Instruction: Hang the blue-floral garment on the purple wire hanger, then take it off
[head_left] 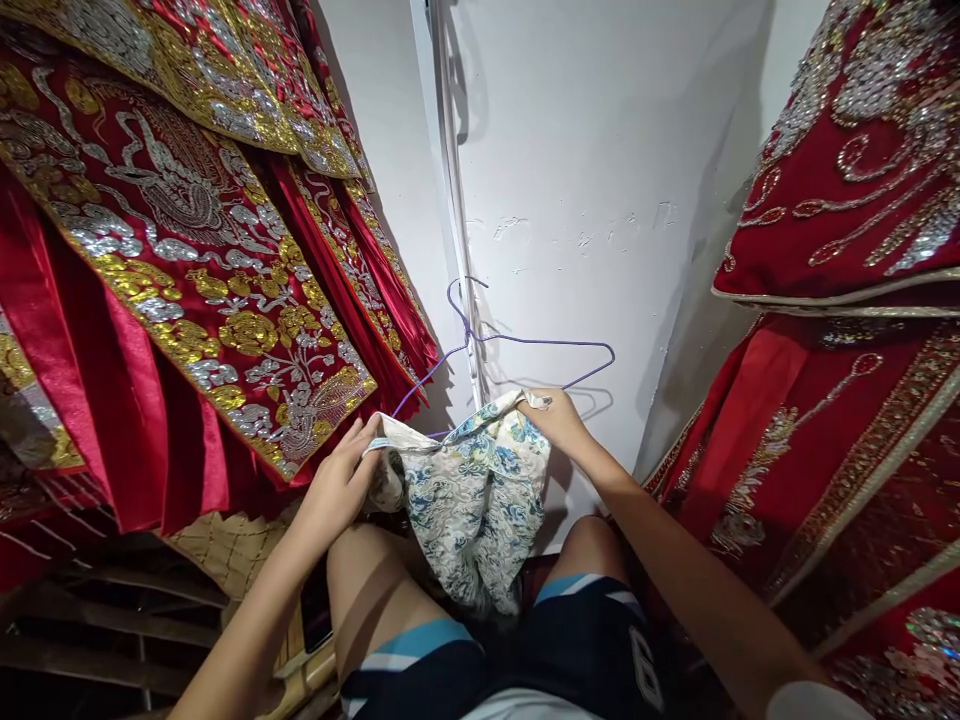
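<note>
A pale garment with a blue and green floral print (480, 500) hangs between my two hands, its top edge stretched and its lower part drooping between my knees. My left hand (346, 472) pinches the upper left corner of the garment. At the upper right, my right hand (559, 415) grips the other corner. A purple wire hanger (555, 342) stands behind the garment, its hook up by a white vertical strip on the wall. The hanger's lower part passes behind the cloth, so I cannot tell whether it is inside.
Red costumes with gold and silver embroidery (247, 300) hang close on the left. More beaded red garments (847, 230) hang on the right. A white wall (585, 150) with a vertical strip (450, 150) is ahead. A woven bamboo piece (232, 555) lies at lower left.
</note>
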